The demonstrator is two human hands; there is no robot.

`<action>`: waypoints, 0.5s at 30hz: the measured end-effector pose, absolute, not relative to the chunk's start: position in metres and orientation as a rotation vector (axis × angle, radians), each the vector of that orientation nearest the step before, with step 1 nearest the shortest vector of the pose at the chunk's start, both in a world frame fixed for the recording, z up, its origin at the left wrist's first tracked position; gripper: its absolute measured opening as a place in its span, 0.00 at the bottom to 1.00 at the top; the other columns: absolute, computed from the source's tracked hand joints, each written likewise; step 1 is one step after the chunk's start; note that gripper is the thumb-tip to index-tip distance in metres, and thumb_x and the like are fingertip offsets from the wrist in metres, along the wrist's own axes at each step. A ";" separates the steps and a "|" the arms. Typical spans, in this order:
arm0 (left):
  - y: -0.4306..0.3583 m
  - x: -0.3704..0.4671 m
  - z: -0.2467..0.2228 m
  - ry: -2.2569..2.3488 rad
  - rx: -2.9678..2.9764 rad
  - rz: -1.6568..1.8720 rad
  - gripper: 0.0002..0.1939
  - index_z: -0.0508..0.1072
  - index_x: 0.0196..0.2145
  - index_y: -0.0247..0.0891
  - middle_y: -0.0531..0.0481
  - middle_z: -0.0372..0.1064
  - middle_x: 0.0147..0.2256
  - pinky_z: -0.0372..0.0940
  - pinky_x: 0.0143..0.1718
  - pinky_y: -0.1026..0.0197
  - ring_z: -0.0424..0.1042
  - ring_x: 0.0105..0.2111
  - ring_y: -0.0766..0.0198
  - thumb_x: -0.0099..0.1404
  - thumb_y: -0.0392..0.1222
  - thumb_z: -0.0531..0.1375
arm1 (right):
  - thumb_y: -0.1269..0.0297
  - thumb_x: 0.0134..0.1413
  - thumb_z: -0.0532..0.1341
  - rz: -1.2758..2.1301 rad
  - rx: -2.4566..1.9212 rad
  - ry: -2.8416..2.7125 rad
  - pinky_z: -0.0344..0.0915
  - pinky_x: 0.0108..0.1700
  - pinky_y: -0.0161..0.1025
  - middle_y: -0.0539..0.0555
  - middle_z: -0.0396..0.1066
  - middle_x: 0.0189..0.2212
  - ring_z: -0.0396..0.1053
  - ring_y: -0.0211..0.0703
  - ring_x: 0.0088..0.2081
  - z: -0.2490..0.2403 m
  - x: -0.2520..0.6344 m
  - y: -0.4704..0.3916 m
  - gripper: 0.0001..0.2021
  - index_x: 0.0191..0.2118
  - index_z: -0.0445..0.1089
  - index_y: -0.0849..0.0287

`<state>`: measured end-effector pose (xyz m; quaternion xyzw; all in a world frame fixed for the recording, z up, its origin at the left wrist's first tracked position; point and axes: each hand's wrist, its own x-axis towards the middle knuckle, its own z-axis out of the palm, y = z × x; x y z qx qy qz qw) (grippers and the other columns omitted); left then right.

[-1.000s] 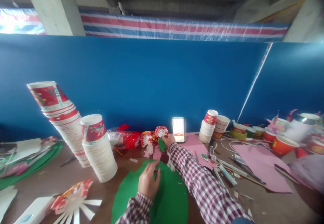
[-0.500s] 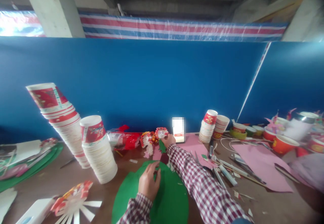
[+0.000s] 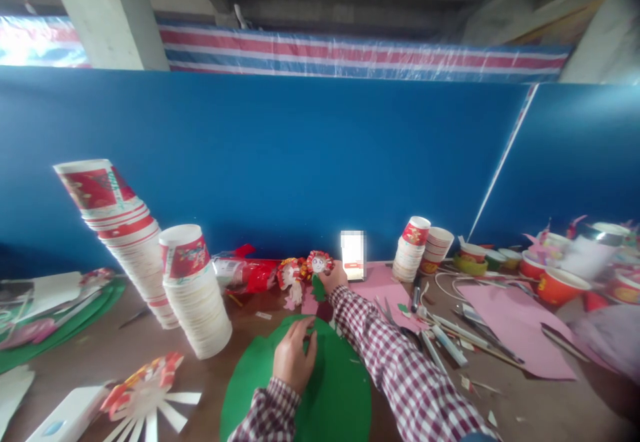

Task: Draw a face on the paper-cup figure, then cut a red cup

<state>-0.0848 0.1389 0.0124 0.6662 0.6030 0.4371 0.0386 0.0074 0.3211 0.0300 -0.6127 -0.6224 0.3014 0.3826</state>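
Note:
At the back of the table, my right hand (image 3: 336, 278) is closed on a paper flower (image 3: 319, 264) with red-and-white petals, a drawn face and a green paper leaf (image 3: 319, 287) below it. The fingertips are partly hidden behind the flower. My left hand (image 3: 296, 354) rests palm down on a round green sheet (image 3: 340, 382), fingers loosely bent and apart, with nothing in it. Just left of the held flower, another paper flower figure (image 3: 290, 279) leans by a red plastic package (image 3: 255, 275). A lit phone (image 3: 353, 257) stands right of my right hand.
Tall paper cup stacks (image 3: 193, 295) stand on the left, and shorter cup stacks (image 3: 413, 252) at the back right. A cut cup (image 3: 150, 395) lies front left. Pink paper (image 3: 530, 329), scissors (image 3: 387, 309), a marker (image 3: 416, 295) and several tools are on the right. A blue partition (image 3: 300, 162) closes the back.
The view has shifted very slightly. Both hands and the flower stay almost in place.

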 end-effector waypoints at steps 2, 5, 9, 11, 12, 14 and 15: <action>0.139 -0.085 0.013 1.850 2.034 1.336 0.13 0.68 0.45 0.38 0.44 0.72 0.39 0.70 0.34 0.61 0.74 0.32 0.63 0.63 0.39 0.51 | 0.67 0.44 0.63 0.780 -1.554 -1.585 0.63 0.35 0.35 0.54 0.73 0.31 0.71 0.43 0.34 0.030 0.009 0.319 0.23 0.48 0.62 0.64; 0.139 -0.085 0.013 1.846 2.030 1.322 0.14 0.68 0.45 0.38 0.44 0.72 0.39 0.69 0.34 0.61 0.74 0.32 0.63 0.64 0.39 0.51 | 0.68 0.43 0.64 0.799 -1.555 -1.582 0.62 0.35 0.35 0.52 0.73 0.29 0.71 0.43 0.33 0.029 0.014 0.316 0.22 0.46 0.63 0.62; 0.140 -0.085 0.012 1.839 2.037 1.332 0.14 0.69 0.45 0.38 0.44 0.72 0.39 0.69 0.34 0.61 0.74 0.32 0.63 0.64 0.39 0.50 | 0.71 0.43 0.63 0.820 -1.549 -1.563 0.62 0.34 0.34 0.50 0.72 0.26 0.70 0.41 0.31 0.030 0.020 0.314 0.19 0.45 0.64 0.62; 0.140 -0.085 0.012 1.838 2.045 1.331 0.13 0.69 0.45 0.38 0.45 0.72 0.39 0.69 0.34 0.62 0.73 0.32 0.64 0.64 0.39 0.51 | 0.72 0.43 0.63 0.831 -1.534 -1.551 0.62 0.33 0.35 0.50 0.71 0.25 0.70 0.41 0.30 0.032 0.023 0.313 0.18 0.44 0.64 0.63; 0.140 -0.085 0.012 1.838 2.054 1.328 0.13 0.69 0.44 0.38 0.45 0.72 0.40 0.69 0.34 0.62 0.73 0.32 0.64 0.64 0.39 0.50 | 0.72 0.43 0.62 0.842 -1.521 -1.547 0.62 0.33 0.35 0.50 0.71 0.24 0.69 0.41 0.30 0.034 0.024 0.313 0.17 0.43 0.65 0.64; 0.140 -0.086 0.011 1.842 2.089 1.308 0.13 0.70 0.43 0.38 0.45 0.72 0.39 0.69 0.35 0.62 0.73 0.32 0.64 0.64 0.39 0.50 | 0.71 0.45 0.61 0.878 -1.481 -1.541 0.62 0.31 0.34 0.49 0.70 0.23 0.69 0.40 0.29 0.038 0.027 0.310 0.15 0.42 0.66 0.63; 0.141 -0.086 0.011 1.847 2.117 1.292 0.13 0.70 0.43 0.38 0.45 0.72 0.39 0.70 0.36 0.61 0.73 0.34 0.63 0.64 0.39 0.50 | 0.70 0.46 0.60 0.911 -1.449 -1.536 0.62 0.30 0.34 0.49 0.70 0.22 0.69 0.40 0.28 0.039 0.030 0.307 0.14 0.42 0.66 0.63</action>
